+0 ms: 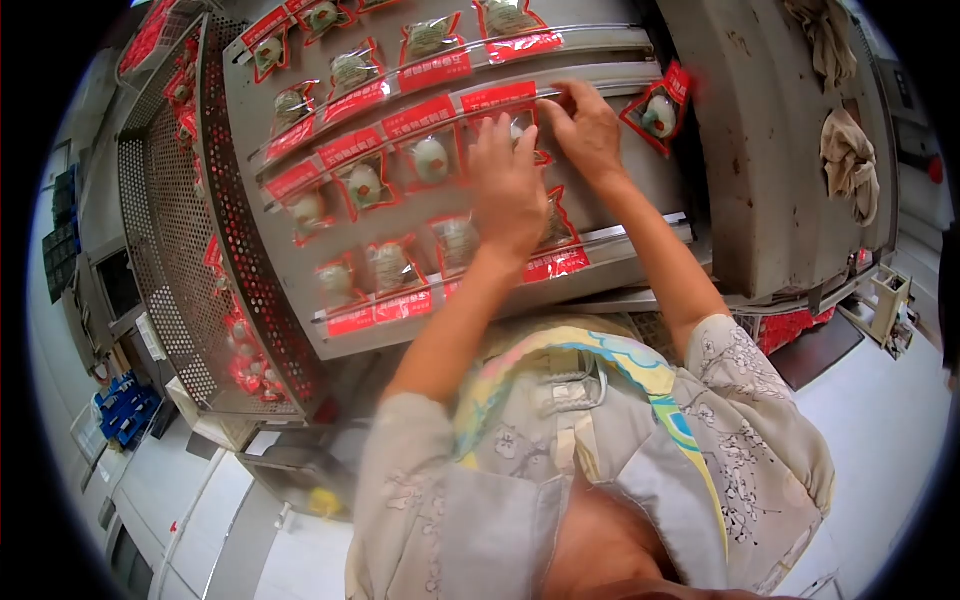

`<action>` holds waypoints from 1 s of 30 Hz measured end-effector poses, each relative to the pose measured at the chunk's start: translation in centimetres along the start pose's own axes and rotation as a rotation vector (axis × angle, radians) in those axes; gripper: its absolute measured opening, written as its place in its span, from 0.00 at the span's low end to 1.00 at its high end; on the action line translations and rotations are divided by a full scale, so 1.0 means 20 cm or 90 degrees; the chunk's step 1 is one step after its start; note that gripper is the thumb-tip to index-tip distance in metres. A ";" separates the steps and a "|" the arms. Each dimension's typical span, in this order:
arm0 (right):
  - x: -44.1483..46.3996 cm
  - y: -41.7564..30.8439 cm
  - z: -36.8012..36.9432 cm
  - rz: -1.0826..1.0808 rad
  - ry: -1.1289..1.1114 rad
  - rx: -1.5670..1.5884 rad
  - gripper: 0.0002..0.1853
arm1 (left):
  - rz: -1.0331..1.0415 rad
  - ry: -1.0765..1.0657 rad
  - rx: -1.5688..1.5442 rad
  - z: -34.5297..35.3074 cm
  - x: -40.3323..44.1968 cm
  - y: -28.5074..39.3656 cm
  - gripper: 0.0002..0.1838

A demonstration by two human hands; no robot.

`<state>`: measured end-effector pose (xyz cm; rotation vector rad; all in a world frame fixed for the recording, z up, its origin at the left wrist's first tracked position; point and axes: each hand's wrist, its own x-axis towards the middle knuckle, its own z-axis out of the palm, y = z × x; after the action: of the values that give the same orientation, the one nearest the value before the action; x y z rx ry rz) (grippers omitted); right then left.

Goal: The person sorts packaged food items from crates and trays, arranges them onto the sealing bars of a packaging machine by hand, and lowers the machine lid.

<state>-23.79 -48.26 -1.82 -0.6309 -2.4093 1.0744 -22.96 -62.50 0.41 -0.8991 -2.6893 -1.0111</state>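
My left hand [505, 185], a little blurred, lies over an egg packet [518, 125] in the middle row, its fingers stretched out. At the right end of that packet is my right hand [587, 125], with bent fingers and the thumb apart from them. The packet is clear with a red printed strip, and a pale egg shows inside; my fingers cover part of it. To its left in the same row lie several more egg packets [430, 160]. Under my left wrist, another row of egg packets [393, 265] has its red strips along a metal bar [620, 235].
A loose packet [658, 115] lies tilted at the metal tray's right side. More packets [432, 40] fill the far rows. On the left stands a perforated metal bin [165, 260] with red packets [245, 355]. Cloths [850, 165] hang on the machine housing [775, 150] at right.
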 end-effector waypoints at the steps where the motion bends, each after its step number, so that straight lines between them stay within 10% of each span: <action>1: 0.03 -0.05 0.01 -0.060 0.009 -0.068 0.11 | 0.018 0.005 0.016 0.05 0.01 -0.05 0.21; 12: -0.08 0.11 -0.32 -0.057 0.132 -0.050 0.13 | 0.080 0.120 -0.013 0.01 0.21 -0.11 0.27; 18: -0.23 0.33 -0.40 0.046 0.149 -0.097 0.30 | 0.093 0.033 0.088 0.11 0.46 -0.31 0.17; 23: -0.19 0.32 -0.37 0.046 0.192 -0.071 0.25 | 0.175 0.027 -0.118 0.21 0.46 0.05 0.17; 30: -0.21 0.42 -0.41 0.225 0.173 0.244 0.17 | -0.034 -0.094 -0.320 0.68 0.44 0.32 0.19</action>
<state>-14.10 -40.85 -4.09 -1.0123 -1.8331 1.4395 -25.32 -45.69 -3.59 -1.0138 -2.6252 -1.7455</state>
